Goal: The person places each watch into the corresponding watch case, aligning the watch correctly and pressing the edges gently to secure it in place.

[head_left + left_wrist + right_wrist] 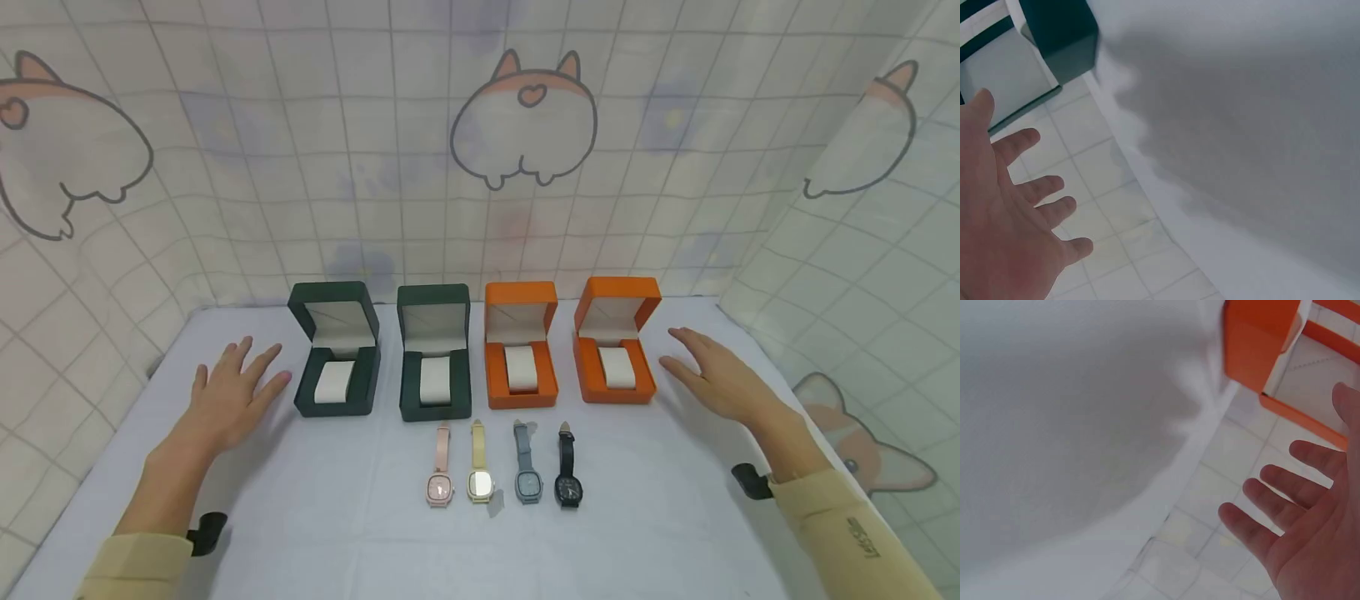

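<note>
My left hand (232,400) hovers with spread fingers over the table's left side, beside a dark green watch box (337,408). The right hand (720,379) is held out likewise, fingers extended, just right of an orange watch box (617,393). Neither holds anything. Between these stand a second green box (435,412) and a second orange box (522,400). All the lids are raised, and each box has a white cushion inside. In front lie a pink watch (439,489), a yellow watch (480,485), a blue-grey watch (528,485) and a black watch (568,490), straps pointing away from me.
A white cloth covers the table (360,533). Behind it and along both sides hangs a tile-patterned curtain (390,150) with cartoon corgi prints. Dark wrist mounts (207,533) sit at the cuffs of both beige sleeves.
</note>
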The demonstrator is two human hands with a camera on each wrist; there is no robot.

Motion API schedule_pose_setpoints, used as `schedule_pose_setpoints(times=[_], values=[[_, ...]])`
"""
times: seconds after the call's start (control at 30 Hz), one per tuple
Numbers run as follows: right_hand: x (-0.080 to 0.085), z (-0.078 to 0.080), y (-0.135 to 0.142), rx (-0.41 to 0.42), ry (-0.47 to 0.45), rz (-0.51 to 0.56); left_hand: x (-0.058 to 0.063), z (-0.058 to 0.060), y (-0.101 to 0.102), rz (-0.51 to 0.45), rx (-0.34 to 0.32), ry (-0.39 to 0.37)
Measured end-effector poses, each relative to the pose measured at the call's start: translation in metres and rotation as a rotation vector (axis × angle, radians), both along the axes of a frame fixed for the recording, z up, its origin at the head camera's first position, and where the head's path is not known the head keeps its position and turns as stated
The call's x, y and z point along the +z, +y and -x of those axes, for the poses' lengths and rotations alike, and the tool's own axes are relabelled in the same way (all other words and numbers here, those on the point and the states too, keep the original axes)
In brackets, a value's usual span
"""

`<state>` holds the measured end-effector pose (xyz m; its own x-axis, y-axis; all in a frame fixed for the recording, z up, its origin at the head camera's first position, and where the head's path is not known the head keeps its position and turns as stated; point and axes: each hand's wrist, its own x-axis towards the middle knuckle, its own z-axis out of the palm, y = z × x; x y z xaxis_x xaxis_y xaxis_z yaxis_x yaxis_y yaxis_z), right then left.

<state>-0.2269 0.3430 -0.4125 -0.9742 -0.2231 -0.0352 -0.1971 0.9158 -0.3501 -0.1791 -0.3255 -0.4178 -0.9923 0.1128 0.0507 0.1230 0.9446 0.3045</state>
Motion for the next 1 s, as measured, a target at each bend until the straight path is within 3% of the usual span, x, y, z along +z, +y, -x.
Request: schedule_pose_setpoints(times=[0.37,1.0], values=[[0.01,0.0,-0.027,0.125,0.035,0.031,0.008,-0.008,0.022,-0.006,-0.044,0.06],[0.003,0.015,-0.049,0.166,-0.02,0.009,0.012,-0.019,0.058,-0.003,-0.091,0.103]])
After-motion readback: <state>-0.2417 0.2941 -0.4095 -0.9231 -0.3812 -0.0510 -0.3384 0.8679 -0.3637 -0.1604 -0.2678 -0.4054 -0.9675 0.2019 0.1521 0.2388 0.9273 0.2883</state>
